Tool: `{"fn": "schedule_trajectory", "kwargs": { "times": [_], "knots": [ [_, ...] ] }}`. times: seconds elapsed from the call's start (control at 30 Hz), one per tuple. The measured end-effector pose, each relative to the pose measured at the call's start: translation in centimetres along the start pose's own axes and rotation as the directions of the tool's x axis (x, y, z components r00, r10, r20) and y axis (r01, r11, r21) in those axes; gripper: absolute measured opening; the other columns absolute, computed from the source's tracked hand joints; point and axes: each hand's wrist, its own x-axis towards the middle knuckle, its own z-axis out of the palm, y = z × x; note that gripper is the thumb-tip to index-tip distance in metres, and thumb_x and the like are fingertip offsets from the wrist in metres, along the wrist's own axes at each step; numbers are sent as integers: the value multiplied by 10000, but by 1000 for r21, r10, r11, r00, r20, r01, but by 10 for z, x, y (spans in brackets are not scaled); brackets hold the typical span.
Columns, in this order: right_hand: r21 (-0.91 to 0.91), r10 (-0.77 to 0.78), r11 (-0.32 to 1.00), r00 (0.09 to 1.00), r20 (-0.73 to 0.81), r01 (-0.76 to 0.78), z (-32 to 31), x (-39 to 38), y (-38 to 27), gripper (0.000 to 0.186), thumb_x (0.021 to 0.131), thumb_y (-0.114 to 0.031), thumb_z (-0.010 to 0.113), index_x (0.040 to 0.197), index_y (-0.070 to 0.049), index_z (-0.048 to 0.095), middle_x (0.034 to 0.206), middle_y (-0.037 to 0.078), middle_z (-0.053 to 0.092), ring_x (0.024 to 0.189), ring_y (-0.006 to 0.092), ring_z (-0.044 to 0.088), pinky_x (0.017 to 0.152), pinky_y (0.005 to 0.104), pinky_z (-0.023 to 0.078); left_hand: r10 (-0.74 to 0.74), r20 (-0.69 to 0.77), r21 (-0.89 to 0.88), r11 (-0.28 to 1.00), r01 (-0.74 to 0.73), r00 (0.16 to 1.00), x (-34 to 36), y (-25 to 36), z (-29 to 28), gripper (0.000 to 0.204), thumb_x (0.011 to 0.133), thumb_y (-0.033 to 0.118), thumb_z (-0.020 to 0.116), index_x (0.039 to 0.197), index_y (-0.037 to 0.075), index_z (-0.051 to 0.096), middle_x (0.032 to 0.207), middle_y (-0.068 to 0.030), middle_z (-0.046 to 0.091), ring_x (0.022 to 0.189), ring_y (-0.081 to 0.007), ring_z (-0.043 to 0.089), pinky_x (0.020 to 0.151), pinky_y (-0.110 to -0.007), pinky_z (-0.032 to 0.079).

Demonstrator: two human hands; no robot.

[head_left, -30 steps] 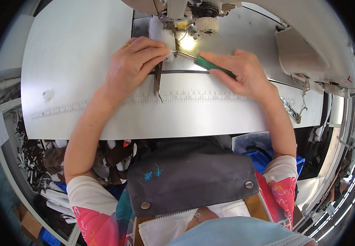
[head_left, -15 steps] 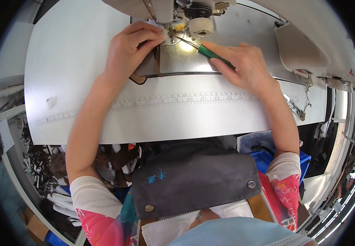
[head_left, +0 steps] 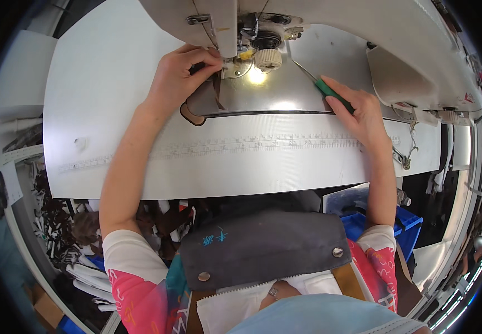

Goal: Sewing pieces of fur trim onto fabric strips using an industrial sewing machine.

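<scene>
My left hand is at the left of the sewing machine's needle area, fingertips pinched together. Between them is a dark brown strip, which hangs down over the metal bed plate. A brown piece with a rounded, dark-edged end lies below that hand, over the plate's front edge. In my right hand is an awl with a green handle, its thin point directed up and left. The awl's tip is right of the white knurled knob. My left fingers partly hide the strip's upper end.
A printed ruler scale runs across the white table. A small metal fitting with thread is at the table's right. Below the table are a blue bin and heaped dark and white scraps.
My right hand has drawn the awl away from the needle area, to the right. The left hand keeps its pinch beside the needle. The view has shifted slightly.
</scene>
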Motion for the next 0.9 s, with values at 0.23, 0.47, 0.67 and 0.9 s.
{"fn": "schedule_trajectory", "kwargs": {
  "times": [0.23,0.47,0.67,0.9],
  "knots": [
    [38,-15,999,999,34,14,-3,3,-3,342,818,-85,621,1157,-45,630,843,133,684,631,131,564,644,251,452,-360,-105,-313,897,313,927,39,-29,-47,210,843,141,567,992,40,677,1032,-116,660,924,-257,640,845,-369,486],
    [92,1,996,998,-70,5,0,4,5,311,802,-127,645,1109,-74,658,765,146,662,568,252,595,587,308,465,-223,-597,187,896,404,771,81,-42,18,227,786,165,608,972,49,663,917,-185,646,848,-247,650,782,-393,493],
    [143,-44,988,997,-70,54,7,8,-3,308,810,-124,644,1114,-76,656,765,163,653,571,248,593,583,294,462,120,-804,544,547,637,583,80,-254,-136,255,736,186,643,956,56,651,819,-244,634,783,-238,659,727,-414,499],
    [-54,-54,997,995,-86,49,7,5,0,304,838,-119,618,1137,-72,641,836,158,670,635,222,608,633,282,469,-447,-625,471,437,766,640,-219,-136,-203,415,899,367,561,966,-40,599,829,-170,633,732,-309,561,700,-355,441]
  ]
}}
